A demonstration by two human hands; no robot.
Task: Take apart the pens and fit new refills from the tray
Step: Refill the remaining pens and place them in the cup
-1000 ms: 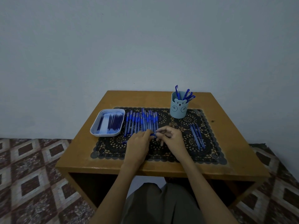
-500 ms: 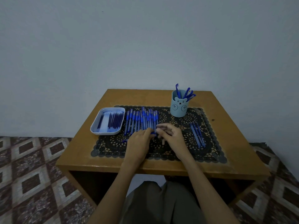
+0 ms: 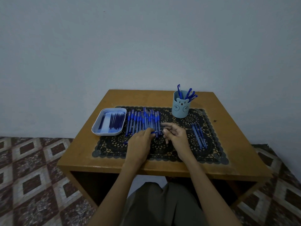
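Head view: a seated person at a small wooden table [image 3: 228, 160] partly covered by a dark lace mat [image 3: 114, 149].

Left hand [image 3: 140, 143] and right hand [image 3: 175, 136] close together over the middle of the mat, joined by one blue pen [image 3: 156, 132] held roughly level between them. Left hand palm down, fingers curled round the barrel. A blue end visible just beside that hand's lower left edge, not clearly of the same pen. Right hand pinching the thin tip end of the pen between thumb and curled fingers, forefinger stretched out above it.

Row of pens [image 3: 143, 121] side by side on the mat just behind the hands, darker blue ends toward the wall.

Pale tray [image 3: 97, 129] at the mat's left edge, just beside the row, with dark blue refills [image 3: 115, 122] lying lengthwise inside.

Pale blue cup [image 3: 180, 110] with a bear face upright at the far right of the mat, with several capped pens [image 3: 189, 93] leaning in it.

Small group of pens [image 3: 199, 136] flat on the mat to the right of the right hand, apart from it.

Patterned floor tiles [image 3: 32, 176] on either side of the table, and a plain wall [image 3: 146, 46] behind.
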